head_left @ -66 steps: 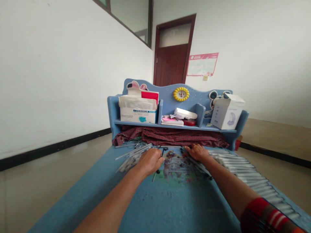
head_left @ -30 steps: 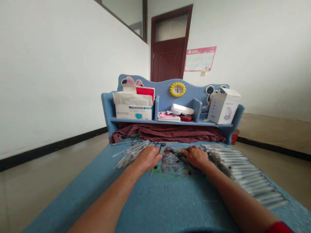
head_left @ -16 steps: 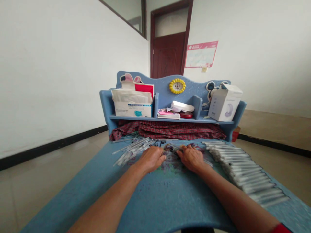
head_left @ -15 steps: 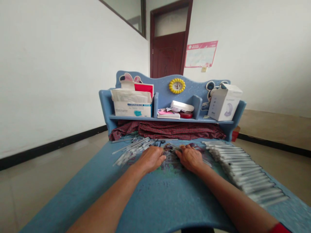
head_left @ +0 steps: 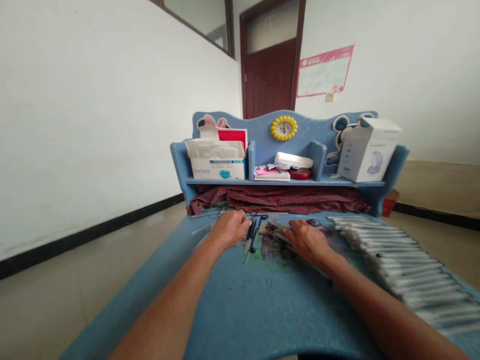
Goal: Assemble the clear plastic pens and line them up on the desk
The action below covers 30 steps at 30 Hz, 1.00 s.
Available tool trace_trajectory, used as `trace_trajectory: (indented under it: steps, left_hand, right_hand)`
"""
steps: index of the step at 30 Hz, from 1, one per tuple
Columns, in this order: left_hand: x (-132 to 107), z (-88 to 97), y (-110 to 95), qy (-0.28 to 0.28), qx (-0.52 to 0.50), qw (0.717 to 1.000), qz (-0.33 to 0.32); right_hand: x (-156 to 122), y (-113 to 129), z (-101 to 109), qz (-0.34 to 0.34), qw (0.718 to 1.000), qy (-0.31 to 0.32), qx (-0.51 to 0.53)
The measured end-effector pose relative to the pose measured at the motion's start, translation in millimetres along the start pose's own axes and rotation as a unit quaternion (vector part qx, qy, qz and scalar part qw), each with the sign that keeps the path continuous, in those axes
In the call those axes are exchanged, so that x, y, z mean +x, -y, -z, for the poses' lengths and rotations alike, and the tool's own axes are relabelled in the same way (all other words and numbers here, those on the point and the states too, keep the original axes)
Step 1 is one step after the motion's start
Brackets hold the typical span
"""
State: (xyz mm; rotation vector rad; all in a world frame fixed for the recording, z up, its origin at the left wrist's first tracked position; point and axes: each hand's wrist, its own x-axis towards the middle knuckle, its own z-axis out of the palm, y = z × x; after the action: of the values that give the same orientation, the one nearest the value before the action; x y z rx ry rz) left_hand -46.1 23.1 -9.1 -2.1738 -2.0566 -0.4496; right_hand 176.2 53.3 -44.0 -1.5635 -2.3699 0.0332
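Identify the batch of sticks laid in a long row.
The pale batch, right of the right hand; the dark sticks by the left hand form only a small cluster.

You are seeing a desk (head_left: pixel 240 310) that is showing smooth, mottled paint with a faint sheen, while the tubes (head_left: pixel 408 265) are looking like translucent plastic. The cloth (head_left: pixel 262 199) is showing a creased weave; the mask box (head_left: pixel 219 168) is looking like printed card, the clock (head_left: pixel 284 140) like glossy plastic. The door (head_left: pixel 270 75) is resembling varnished wood, the wall (head_left: pixel 93 100) is looking matt, and the floor (head_left: pixel 56 305) is shining smoothly.
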Motion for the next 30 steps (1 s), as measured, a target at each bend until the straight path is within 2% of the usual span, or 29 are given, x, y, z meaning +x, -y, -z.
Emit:
trace_trajectory:
  steps: [7, 12, 16, 20, 24, 30]
  left_hand:
    - [2, 15.2, 32, -0.059, 0.034, 0.985, 0.159]
    - [2, 19.5, 48, -0.073, 0.061, 0.972, 0.213]
    - [2, 15.1, 60, -0.037, 0.063, 0.975, 0.211]
    - [0, 6.8, 64, 0.022, 0.059, 0.98, 0.188]
    - [-3, -3.4, 57, 0.084, 0.063, 0.98, 0.172]
    - [-5, -15.5, 44, 0.132, 0.083, 0.971, 0.182]
  right_hand:
    - [7, -26, 6, -0.027, 0.998, 0.028, 0.044]
    - [8, -29, 5, -0.019, 0.999, 0.026, 0.044]
    - [6, -27, 2, -0.001, 0.999, 0.021, 0.036]
    - [4, -26, 1, 0.006, 0.999, 0.028, 0.03]
    - [2, -23, -1, 0.025, 0.999, 0.045, 0.002]
    - [1, -22, -3, 0.03, 0.998, 0.051, -0.026]
